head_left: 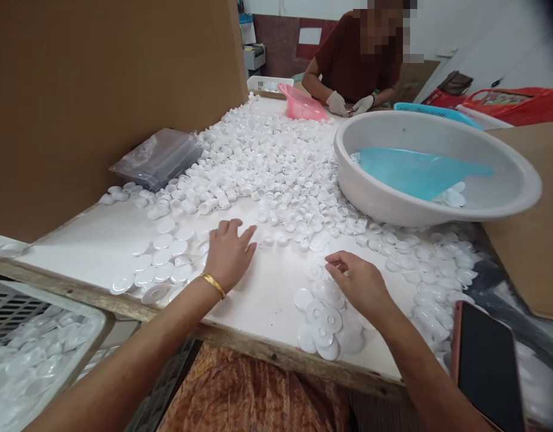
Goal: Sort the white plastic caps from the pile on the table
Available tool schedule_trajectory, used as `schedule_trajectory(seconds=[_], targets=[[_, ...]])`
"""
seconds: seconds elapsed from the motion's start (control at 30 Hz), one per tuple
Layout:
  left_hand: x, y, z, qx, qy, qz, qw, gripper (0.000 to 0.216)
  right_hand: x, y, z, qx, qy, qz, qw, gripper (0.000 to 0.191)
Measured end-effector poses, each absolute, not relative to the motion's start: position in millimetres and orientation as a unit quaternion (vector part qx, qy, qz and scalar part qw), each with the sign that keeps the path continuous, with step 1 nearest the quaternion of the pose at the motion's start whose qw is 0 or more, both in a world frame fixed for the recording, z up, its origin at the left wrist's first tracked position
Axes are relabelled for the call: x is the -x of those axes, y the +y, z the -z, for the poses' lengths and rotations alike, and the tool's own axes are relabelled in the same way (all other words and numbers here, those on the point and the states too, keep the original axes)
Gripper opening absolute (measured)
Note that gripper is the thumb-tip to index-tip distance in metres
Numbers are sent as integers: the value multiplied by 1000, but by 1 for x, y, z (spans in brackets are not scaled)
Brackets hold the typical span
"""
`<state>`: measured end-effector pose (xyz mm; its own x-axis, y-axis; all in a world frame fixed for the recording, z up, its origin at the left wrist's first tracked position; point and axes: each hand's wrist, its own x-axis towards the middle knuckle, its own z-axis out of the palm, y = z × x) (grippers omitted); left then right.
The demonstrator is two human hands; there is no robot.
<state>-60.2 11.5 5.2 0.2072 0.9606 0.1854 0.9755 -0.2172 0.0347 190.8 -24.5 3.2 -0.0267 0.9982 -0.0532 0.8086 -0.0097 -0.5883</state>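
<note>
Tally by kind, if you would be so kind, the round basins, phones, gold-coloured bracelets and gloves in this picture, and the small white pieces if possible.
Round, pale grey plastic basin: 1
Rectangular, dark-screened phone with a reddish edge: 1
Shiny, gold-coloured curved bracelet: 1
Off-white gloves on a co-worker: 2
Total: 5
The small white plastic pieces overlap too much to count.

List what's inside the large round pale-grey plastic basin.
A turquoise plastic scoop-like piece, with glossy white plastic pieces showing past its left end and lower right edge. Whatever lies beneath it is covered; the near rim of the basin hides some floor.
</note>
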Motion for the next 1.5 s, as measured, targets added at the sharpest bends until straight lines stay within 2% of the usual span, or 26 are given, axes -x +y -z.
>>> schedule_trajectory(seconds=[0.1,0.2,0.33,0.43,0.53,0.6,0.67,1.03,1.1,1.27,1.5], targets=[[36,19,3,813,-578,71,-24,39,-183,-27,3,638,-750,-132,117,16],[16,14,13,819,-568,63,-53,29,-170,-30,12,609,-789,-55,56,12],[10,-8,21,815,-564,90,-93,25,-168,-30,14,602,-796,-35,63,14],[15,-20,20,786,-586,118,-156,32,-170,-28,6,629,-752,-117,157,22],[22,-22,16,753,-607,156,-200,37,-161,-25,-1,626,-656,-330,263,23],[25,-21,12,742,-608,195,-206,35,-149,-21,-1,599,-591,-455,292,23],[27,-22,8,737,-605,221,-206,33,-136,-17,4,581,-549,-522,299,19],[22,-14,13,676,-661,196,-260,13,-118,-2,21,587,-467,-596,287,10],[19,-9,12,662,-672,185,-276,17,-118,-2,21,580,-472,-598,288,9],[2,15,10,693,-665,214,-179,35,-117,-2,24,575,-469,-606,288,8],[-12,34,26,721,-670,164,-59,41,-115,-2,19,549,-395,-671,305,11]])
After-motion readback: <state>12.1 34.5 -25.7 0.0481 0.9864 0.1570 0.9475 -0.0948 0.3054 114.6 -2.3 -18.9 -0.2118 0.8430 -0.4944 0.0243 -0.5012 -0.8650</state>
